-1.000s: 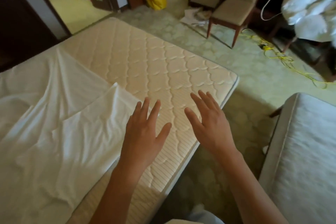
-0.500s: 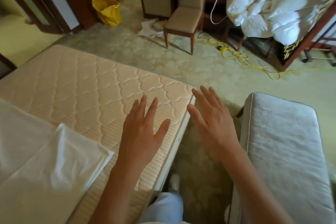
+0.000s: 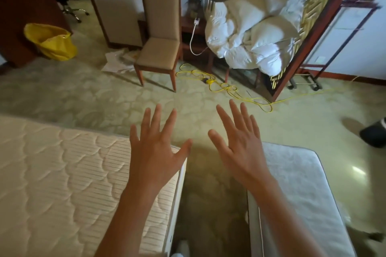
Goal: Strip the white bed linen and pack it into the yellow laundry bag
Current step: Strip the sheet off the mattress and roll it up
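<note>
Your left hand (image 3: 155,152) and your right hand (image 3: 240,142) are both raised in front of you, backs up, fingers straight and spread, holding nothing. The left one hangs over the near right corner of the bare quilted mattress (image 3: 62,173), which fills the near left of the scene; its cream ticking shows a scalloped stitch pattern and no sheet covers the part you can see. The right one is above the gap of patterned carpet (image 3: 94,98) between that mattress and a second, greyish-white mattress (image 3: 302,183) on the near right.

The yellow laundry bag (image 3: 53,43) sits on the floor at the far left, against a dark wooden panel, well apart from your hands. It slumps to one side with its mouth open and its fabric crumpled.

A heap of white bedding (image 3: 257,27), puffy and rumpled, is piled at the far right against a slatted wooden frame (image 3: 309,16). A wooden chair (image 3: 158,48) with a beige seat stands far centre, with loose papers (image 3: 117,61) on the floor to its left and a coiled yellow cable (image 3: 225,87) trailing across the carpet to its right. A white charger cord (image 3: 193,41) hangs between the chair and the bedding.
</note>
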